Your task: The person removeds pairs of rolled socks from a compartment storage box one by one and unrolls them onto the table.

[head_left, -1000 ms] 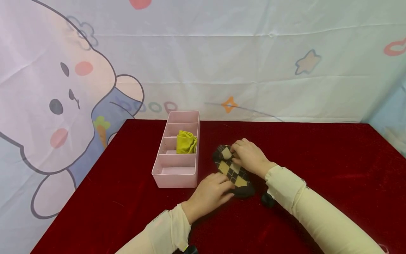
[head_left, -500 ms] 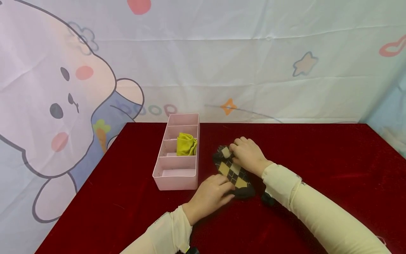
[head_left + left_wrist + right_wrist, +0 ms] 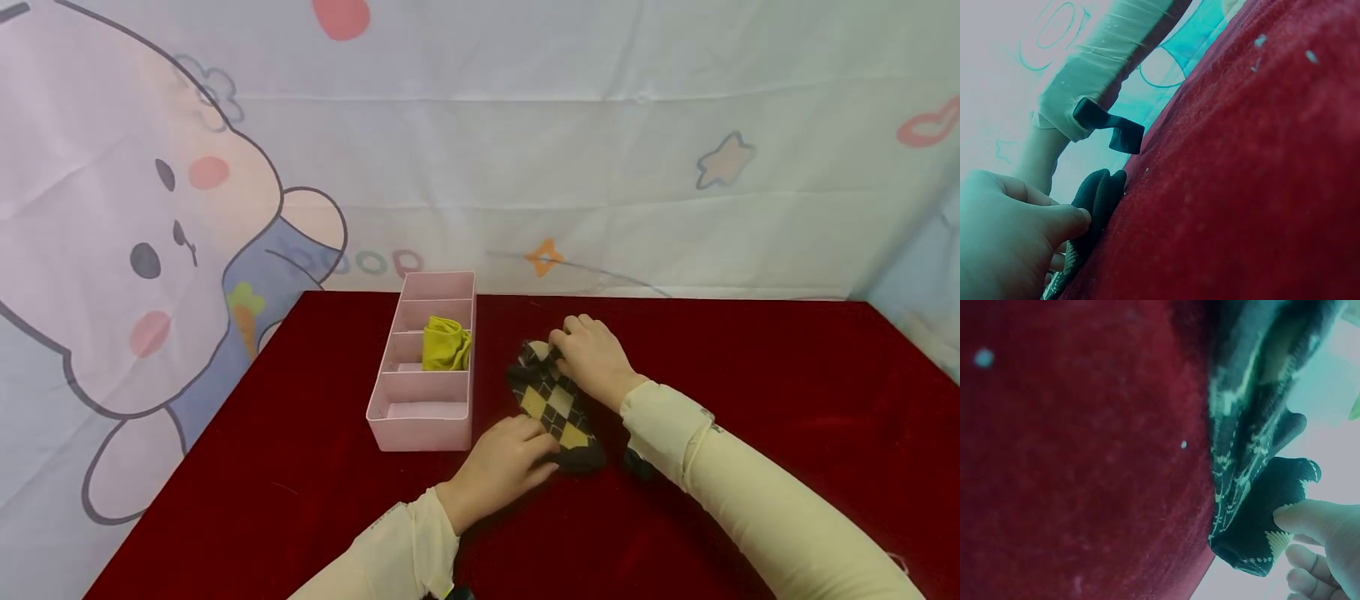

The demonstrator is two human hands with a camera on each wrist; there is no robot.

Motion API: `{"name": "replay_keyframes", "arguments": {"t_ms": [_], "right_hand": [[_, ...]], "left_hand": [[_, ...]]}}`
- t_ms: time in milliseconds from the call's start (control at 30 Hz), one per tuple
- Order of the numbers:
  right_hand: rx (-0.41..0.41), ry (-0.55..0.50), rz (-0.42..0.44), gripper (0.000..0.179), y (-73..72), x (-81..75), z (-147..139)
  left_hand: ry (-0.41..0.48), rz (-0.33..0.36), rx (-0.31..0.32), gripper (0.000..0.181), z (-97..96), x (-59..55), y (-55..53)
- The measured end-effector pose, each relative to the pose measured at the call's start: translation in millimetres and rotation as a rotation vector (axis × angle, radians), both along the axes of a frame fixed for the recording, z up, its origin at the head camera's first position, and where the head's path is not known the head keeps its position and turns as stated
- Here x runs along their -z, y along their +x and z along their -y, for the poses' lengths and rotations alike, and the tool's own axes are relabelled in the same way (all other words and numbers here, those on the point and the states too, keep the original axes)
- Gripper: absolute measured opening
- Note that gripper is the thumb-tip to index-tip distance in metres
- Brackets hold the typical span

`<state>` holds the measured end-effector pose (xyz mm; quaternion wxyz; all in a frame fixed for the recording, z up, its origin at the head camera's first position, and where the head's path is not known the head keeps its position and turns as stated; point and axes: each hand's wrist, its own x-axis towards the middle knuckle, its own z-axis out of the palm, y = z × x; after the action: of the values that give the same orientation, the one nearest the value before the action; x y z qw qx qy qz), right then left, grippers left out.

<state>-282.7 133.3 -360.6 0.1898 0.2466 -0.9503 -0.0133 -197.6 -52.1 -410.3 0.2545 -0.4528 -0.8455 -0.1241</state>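
Note:
A pair of dark argyle socks (image 3: 557, 407) with yellow and cream diamonds lies slantwise on the red cloth, one layered on the other. Two rounded dark ends of the socks (image 3: 1100, 190) show in the left wrist view. At this near end, my left hand (image 3: 504, 462) holds the edge between thumb and fingers. My right hand (image 3: 596, 358) pinches the far end, where the fabric (image 3: 1266, 515) is bent up and over. To the left stands a pink divided box (image 3: 420, 435); a bundled yellow-green cloth item (image 3: 446, 344) sits in one of its middle compartments.
Dark red velvet (image 3: 300, 500) covers the table. A pale curtain with cartoon prints (image 3: 600, 150) hangs behind its far edge. In the left wrist view, a black strap piece (image 3: 1110, 125) sticks out from the right sleeve.
My right hand has shifted slightly away from me, and the socks' far end is more folded and raised. My left hand stays at the near end. The head view has tilted a little.

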Motion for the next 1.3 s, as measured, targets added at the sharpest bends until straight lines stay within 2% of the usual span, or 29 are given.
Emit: {"name": "replay_keyframes", "arguments": {"t_ms": [200,467,700,833,1033,1300], "right_hand": [[0.016,-0.021,-0.013,0.021,-4.3,-2.7,2.1],[0.010,-0.049,-0.049,0.015,-11.2,1.4,1.3],[0.044,-0.016,0.004,0.023,-14.4,3.1,0.6],[0.044,-0.001,0.028,0.030,-16.6,4.8,0.0],[0.040,0.000,0.061,0.032,-23.6,9.6,-2.4],[0.050,0.030,0.143,0.038,-32.7,10.4,-4.2]], "left_hand": [[0.006,-0.001,0.007,0.014,0.3,0.6,-0.5],[0.008,-0.006,0.017,0.013,0.4,0.6,-0.5],[0.007,-0.003,0.019,0.014,0.6,0.5,-0.4],[0.006,-0.001,0.013,0.014,0.7,1.9,-0.5],[0.010,-0.007,0.017,0.014,0.8,4.6,-0.7],[0.018,0.007,0.023,0.014,1.5,0.5,-0.3]]}}
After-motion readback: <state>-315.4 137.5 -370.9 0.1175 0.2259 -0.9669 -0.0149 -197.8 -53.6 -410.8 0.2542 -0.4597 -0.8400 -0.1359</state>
